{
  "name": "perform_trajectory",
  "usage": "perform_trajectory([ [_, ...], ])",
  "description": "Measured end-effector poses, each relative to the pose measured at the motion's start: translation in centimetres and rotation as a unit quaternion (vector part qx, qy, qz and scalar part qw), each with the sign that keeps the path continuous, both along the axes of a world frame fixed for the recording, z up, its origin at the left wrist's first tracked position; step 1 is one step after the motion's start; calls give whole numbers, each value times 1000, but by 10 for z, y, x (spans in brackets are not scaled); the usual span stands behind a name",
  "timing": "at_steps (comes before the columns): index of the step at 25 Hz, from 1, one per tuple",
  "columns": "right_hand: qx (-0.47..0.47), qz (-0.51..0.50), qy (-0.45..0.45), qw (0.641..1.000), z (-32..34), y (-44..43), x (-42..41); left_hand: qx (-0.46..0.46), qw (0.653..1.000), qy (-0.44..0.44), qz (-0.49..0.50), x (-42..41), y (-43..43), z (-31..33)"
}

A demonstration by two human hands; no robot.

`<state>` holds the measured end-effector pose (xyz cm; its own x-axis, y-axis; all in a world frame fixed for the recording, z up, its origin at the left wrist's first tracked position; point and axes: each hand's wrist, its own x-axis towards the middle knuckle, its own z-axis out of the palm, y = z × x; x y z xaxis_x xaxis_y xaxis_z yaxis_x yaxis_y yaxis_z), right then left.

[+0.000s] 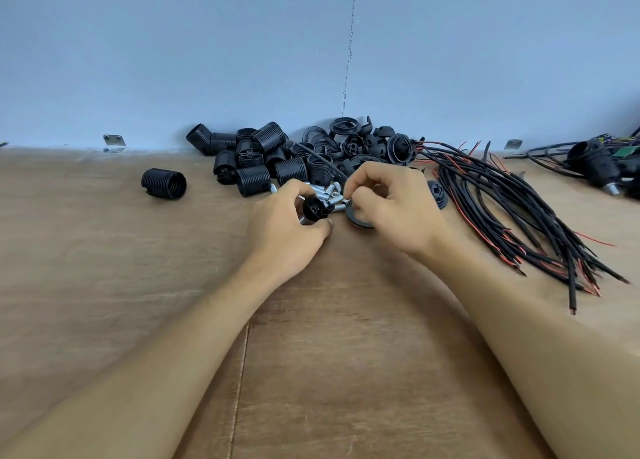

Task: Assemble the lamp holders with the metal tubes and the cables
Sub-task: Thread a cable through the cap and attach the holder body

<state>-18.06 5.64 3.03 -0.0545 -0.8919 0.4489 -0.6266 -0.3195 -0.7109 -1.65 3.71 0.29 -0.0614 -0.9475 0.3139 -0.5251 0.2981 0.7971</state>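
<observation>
My left hand (294,230) grips a small black lamp holder part (315,207) just above the table. My right hand (388,202) has its fingers curled over the pile of short metal tubes (327,193) and pinches one tube at its fingertips, close to the black part. A black ring (356,217) lies under my right hand. Behind the hands sits a heap of black threaded lamp holders (277,157) and ring caps (349,139). A bundle of black and red cables (512,212) fans out to the right.
One threaded holder (163,183) lies alone at the left. Finished holders with cables (599,167) lie at the far right by the blue wall (311,49). The wooden table (329,354) has a seam down its middle. Two metal brackets (114,142) sit at the wall.
</observation>
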Motion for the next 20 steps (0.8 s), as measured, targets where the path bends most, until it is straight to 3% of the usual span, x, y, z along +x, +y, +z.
perform_trajectory([
  [5,21,16,-4,1000,-3,1,-9,0,1000,-4,-1,1,-1,-1],
  [11,-46,-58,-176,982,-8,-20,-2,-4,1000,-2,-4,-2,0,1],
  [13,-74,-86,-157,981,-12,-29,12,-7,1000,1,6,-2,-2,2],
  [17,-142,-140,-37,979,-14,-45,38,-22,998,53,16,-1,-2,4],
  [20,-141,-159,-28,977,-11,-58,48,-51,995,80,8,0,1,7],
])
